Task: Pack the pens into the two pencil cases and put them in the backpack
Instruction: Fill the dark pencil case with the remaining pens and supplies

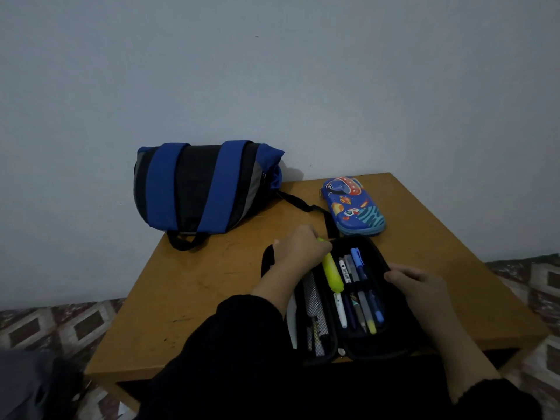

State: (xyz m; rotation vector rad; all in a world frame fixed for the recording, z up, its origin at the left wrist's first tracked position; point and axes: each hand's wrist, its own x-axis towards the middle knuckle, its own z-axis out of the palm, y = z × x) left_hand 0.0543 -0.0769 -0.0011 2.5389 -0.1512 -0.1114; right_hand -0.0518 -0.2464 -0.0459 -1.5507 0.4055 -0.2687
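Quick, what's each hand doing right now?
Left hand: holding the yellow highlighter.
Right hand: gripping the black pencil case edge.

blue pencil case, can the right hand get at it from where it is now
Probably yes. The blue pencil case lies closed on the table just beyond the open black case, which the right hand holds by its edge. Nothing lies between; only the backpack strap runs beside it.

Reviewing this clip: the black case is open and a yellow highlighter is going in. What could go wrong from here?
1. The black pencil case overhangs the near edge of the table; pressing on it might tip it off.
2. The left hand holds the yellow highlighter, which is bulkier than the pens already under the elastic band and may not seat, blocking the zip.
3. The backpack overhangs the table's far corner and looks closed, so it may slide when opened.
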